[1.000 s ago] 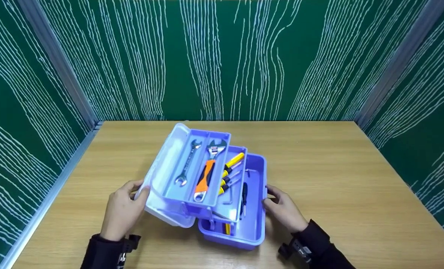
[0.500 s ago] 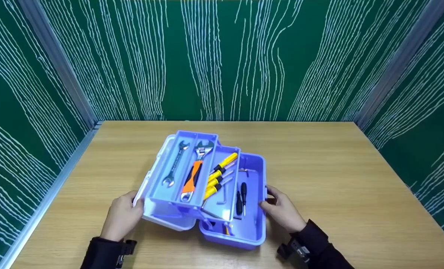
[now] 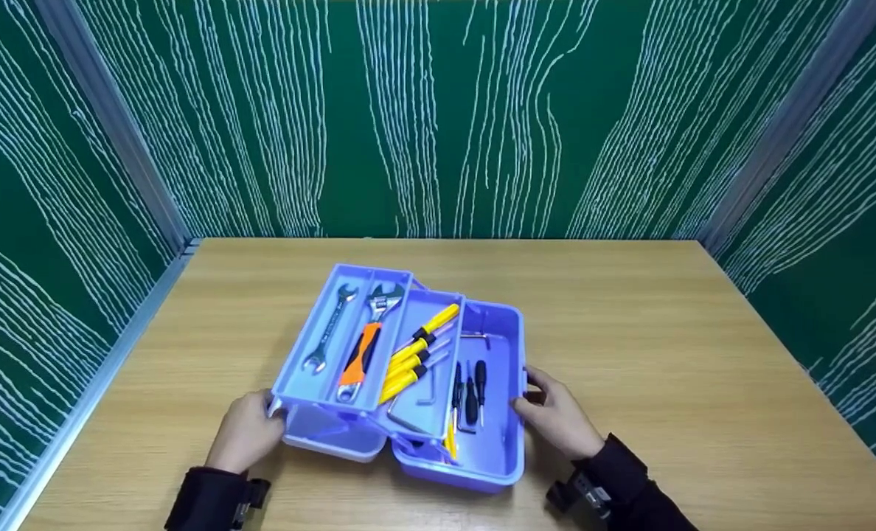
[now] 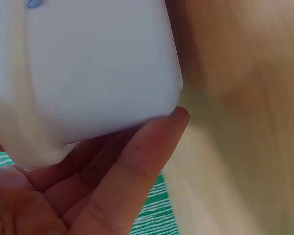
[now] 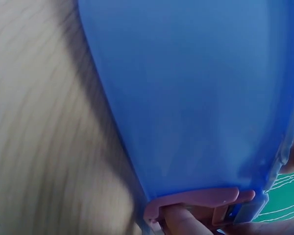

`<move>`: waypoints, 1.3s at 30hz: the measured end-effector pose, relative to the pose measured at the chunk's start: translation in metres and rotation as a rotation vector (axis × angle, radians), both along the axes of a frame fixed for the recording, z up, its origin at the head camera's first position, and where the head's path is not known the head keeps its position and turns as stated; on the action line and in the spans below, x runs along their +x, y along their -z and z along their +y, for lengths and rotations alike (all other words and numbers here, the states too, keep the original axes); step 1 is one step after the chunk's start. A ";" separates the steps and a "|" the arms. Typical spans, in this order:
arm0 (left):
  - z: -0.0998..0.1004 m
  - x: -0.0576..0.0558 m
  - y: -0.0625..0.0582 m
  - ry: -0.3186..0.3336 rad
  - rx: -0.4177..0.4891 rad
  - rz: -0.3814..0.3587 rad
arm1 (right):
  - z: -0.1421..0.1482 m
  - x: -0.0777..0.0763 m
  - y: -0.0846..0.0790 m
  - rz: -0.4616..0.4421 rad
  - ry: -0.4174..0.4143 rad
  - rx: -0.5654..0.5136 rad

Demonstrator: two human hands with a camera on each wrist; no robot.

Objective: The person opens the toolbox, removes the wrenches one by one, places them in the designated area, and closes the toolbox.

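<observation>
A purple toolbox (image 3: 503,442) stands opened on the table, its two stepped trays fanned out to the left. My left hand (image 3: 242,435) holds the whitish lid (image 4: 103,68) at its outer edge; in the left wrist view the fingers lie along the lid. My right hand (image 3: 560,420) grips the box's right wall, thumb over the rim, and the right wrist view has a finger at a reddish latch (image 5: 201,197). The upper tray holds an open-end wrench (image 3: 325,335) and an orange-handled adjustable wrench (image 3: 360,354). Yellow-handled screwdrivers (image 3: 408,363) lie in the lower tray.
Black-handled screwdrivers (image 3: 471,402) and a hex key (image 3: 476,336) lie in the box's bottom. Another hex key (image 3: 428,391) is in the lower tray. The wooden table (image 3: 630,317) ends at green walls (image 3: 615,110) with white lines.
My left hand has lowered the lid outward, and the trays have spread left and down, uncovering more of the screwdrivers below. My right hand has stayed at the box's right wall.
</observation>
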State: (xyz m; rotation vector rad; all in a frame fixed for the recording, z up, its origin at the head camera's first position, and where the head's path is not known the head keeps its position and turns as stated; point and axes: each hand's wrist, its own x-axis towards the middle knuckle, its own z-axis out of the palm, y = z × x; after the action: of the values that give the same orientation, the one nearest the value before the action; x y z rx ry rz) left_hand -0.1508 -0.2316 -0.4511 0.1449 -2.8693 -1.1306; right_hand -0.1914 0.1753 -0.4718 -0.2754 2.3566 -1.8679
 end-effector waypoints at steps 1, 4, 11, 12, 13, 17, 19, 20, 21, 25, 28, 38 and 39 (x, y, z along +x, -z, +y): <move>0.000 0.000 0.002 0.000 0.004 -0.002 | 0.000 0.000 0.000 -0.001 -0.003 -0.001; 0.000 0.002 0.005 0.001 0.017 -0.012 | 0.001 0.000 0.001 -0.003 -0.014 -0.006; 0.001 0.003 0.007 0.006 -0.014 0.011 | 0.002 0.001 0.000 0.006 -0.001 0.006; 0.000 0.003 0.008 0.007 -0.022 0.014 | 0.001 0.001 0.000 0.007 0.001 0.006; 0.000 0.003 0.008 0.008 -0.022 0.015 | 0.001 0.001 -0.001 0.010 0.003 0.008; -0.002 0.003 0.003 0.013 -0.004 -0.012 | 0.000 0.001 -0.001 0.010 0.013 0.015; -0.004 0.004 -0.003 0.009 0.014 -0.025 | 0.000 0.001 -0.001 0.010 0.015 0.018; -0.006 0.005 -0.007 0.004 0.019 -0.027 | 0.000 0.000 -0.001 0.009 0.014 0.021; -0.007 0.005 -0.011 -0.003 0.025 -0.025 | 0.001 0.000 -0.001 0.009 0.013 0.021; -0.010 0.006 -0.035 -0.032 0.031 0.035 | 0.002 0.001 -0.001 0.003 0.008 0.017; -0.008 0.006 -0.058 -0.041 0.030 0.105 | 0.002 0.001 -0.002 -0.002 0.010 0.014; 0.037 -0.018 -0.122 0.077 -0.099 0.147 | 0.003 0.000 -0.001 -0.001 0.007 0.022; 0.041 -0.023 -0.125 0.100 -0.113 0.124 | 0.002 0.000 -0.001 -0.003 0.005 0.019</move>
State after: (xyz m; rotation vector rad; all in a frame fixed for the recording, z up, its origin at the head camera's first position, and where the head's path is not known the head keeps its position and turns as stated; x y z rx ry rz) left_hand -0.1738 -0.1903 -0.3266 -0.0722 -2.8480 -0.9512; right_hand -0.1912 0.1774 -0.4710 -0.2644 2.3735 -1.8463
